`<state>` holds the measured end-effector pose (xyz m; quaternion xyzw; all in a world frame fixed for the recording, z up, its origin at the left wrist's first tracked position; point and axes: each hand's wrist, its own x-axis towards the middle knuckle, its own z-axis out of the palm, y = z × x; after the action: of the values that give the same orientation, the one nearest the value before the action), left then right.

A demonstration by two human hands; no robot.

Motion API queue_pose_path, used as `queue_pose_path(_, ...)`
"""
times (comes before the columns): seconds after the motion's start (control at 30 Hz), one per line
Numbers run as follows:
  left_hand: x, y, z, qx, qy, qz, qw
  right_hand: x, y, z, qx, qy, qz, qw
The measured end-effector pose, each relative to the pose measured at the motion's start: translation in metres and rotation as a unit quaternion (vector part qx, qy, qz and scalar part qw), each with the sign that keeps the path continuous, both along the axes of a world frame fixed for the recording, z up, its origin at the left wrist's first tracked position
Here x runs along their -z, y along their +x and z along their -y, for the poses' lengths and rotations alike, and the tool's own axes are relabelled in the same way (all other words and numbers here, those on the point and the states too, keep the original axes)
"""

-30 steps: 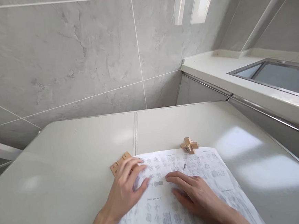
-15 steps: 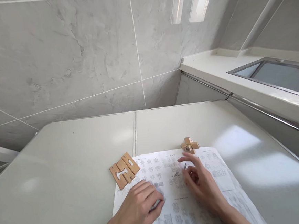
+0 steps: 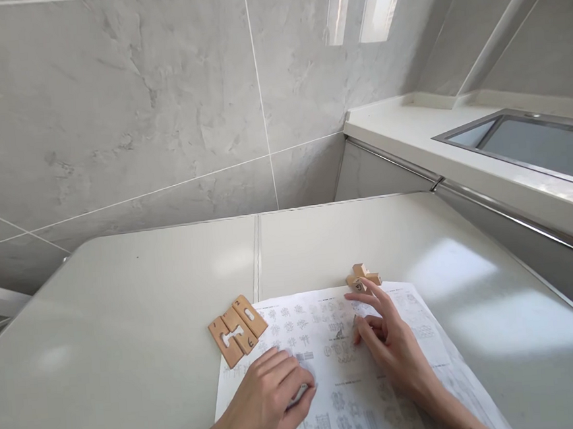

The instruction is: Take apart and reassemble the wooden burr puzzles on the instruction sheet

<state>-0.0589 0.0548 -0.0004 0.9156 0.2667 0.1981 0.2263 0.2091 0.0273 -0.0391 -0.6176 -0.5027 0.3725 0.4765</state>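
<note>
My left hand lies on the printed sheet with fingers curled and thumb tip near the index finger. Its palm side is hidden, so I cannot see whether anything is in it. Above the sheet, my right hand has its fingers spread. Its raised fingers come close to a wooden block puzzle of crossed pieces at the sheet's far edge; whether they touch it, I cannot tell. Small grey spots near the thumb are too small to name. Beyond my left hand are flat wooden pieces marked with numbers, set side by side, with cut-out slots.
The white table has a seam running across it, and its far edge faces a grey tiled wall. At the right stands a white counter with an inset sink.
My right hand has opened a little and shifted slightly right, its fingers lifting toward the wooden block puzzle. My left hand has stayed nearly in place.
</note>
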Motion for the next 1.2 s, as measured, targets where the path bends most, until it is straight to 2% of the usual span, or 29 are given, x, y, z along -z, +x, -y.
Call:
queue_pose_path(0.77, -0.004, 0.003, -0.003, -0.012, -0.004, -0.013, 1.0, -0.003, 0.0, -0.002, -0.005, -0.047, 0.011, 0.999)
queue_pose_path(1.2, -0.003, 0.002, -0.001, -0.022, -0.017, -0.014, 1.0, -0.009, -0.007, 0.004, -0.031, -0.007, -0.009, 0.999)
